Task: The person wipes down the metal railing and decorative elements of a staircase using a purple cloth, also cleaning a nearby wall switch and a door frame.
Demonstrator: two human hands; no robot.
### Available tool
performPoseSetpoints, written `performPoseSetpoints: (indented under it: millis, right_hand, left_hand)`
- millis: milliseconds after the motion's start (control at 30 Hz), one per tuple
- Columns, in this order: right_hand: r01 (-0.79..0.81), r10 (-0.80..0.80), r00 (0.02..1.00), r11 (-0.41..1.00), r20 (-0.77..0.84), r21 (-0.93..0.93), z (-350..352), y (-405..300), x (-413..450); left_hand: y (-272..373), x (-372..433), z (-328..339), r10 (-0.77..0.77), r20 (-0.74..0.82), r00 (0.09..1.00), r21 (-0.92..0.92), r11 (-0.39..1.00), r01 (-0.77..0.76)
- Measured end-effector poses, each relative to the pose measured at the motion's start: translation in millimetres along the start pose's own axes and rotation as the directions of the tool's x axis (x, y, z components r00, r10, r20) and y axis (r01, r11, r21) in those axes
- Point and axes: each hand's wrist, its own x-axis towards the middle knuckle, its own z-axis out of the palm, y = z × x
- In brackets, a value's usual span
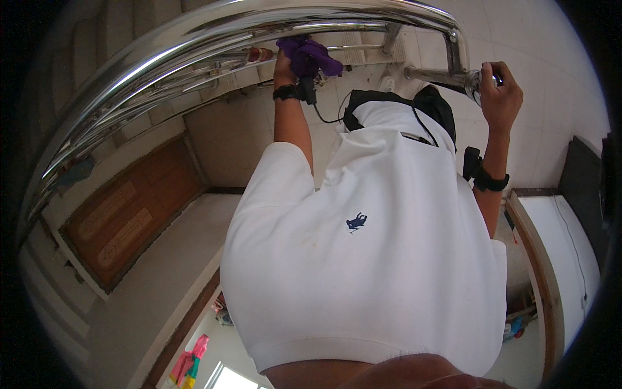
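My left hand point(284, 68) holds a bunched purple cloth point(315, 57) just under the curved chrome handrail point(214, 22). The cloth covers most of its fingers. At the right end of the railing, my right hand point(503, 97) has its fingers curled around a shiny rounded metal fitting point(497, 80), which shows partly between thumb and fingers. Black straps with small devices sit on both wrists, the left strap point(287, 92) and the right strap point(491, 179). A black cable point(326, 120) runs from the left device towards my waist.
Stair steps point(104, 36) rise behind the railing at the left. Below lies a pale tiled floor point(478, 141). A carved brown wooden door point(131, 209) stands at the left, and a brown-edged frame point(537, 272) at the right. Coloured fabric point(190, 362) shows at the bottom left.
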Motion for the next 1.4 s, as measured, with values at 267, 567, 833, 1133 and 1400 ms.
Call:
performPoseSetpoints:
  millis: [267, 567, 833, 1133, 1400]
  right_hand:
    - [0.019, -0.019, 1.0, 1.0, -0.002, -0.02, 0.7, -0.8, -0.1]
    - [-0.004, 0.005, 0.999, 1.0, 0.034, -0.016, -1.1, -4.2, 0.0]
    - [0.018, -0.018, 1.0, 0.999, -0.007, 0.028, 0.8, -4.1, -0.5]
    - [0.004, -0.004, 1.0, 1.0, -0.003, -0.023, -0.3, -3.6, 0.6]
    - [-0.029, 0.029, 1.0, 0.999, -0.007, -0.043, -0.6, -5.2, 0.7]
  left_hand:
    - [-11.3, 18.1, -10.7, -0.004, 0.068, 0.998, -0.053, 0.999, 0.008]
    - [-39.0, 44.2, -37.5, 0.309, 0.306, 0.9, 0.404, 0.814, -0.417]
    - [-32.2, 29.7, -15.0, 0.091, 0.165, 0.982, -0.106, 0.992, -0.074]
    - [-62.4, 26.4, 16.0, 0.459, -0.087, 0.884, -0.158, 0.87, -0.467]
    - [-71.5, 26.1, 27.7, 0.778, -0.199, 0.596, 0.209, 0.627, -0.75]
